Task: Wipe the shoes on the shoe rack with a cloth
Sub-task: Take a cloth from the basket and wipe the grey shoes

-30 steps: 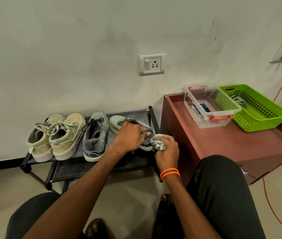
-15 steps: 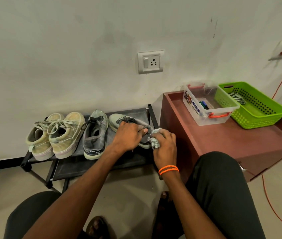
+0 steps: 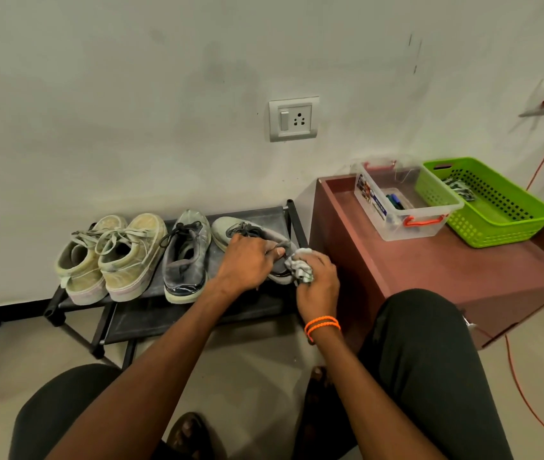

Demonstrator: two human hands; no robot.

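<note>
One slip of your left hand [image 3: 247, 260], clamped on the grey shoe [image 3: 230, 229], while your right hand [image 3: 317, 280] scrubs with the balled cloth [image 3: 300, 268], could tip it off the shoe rack [image 3: 257, 212].

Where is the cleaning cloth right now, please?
In the head view, the cloth is bunched in the right hand, pressed against the heel of the rightmost grey shoe beside the brown cabinet.
</note>
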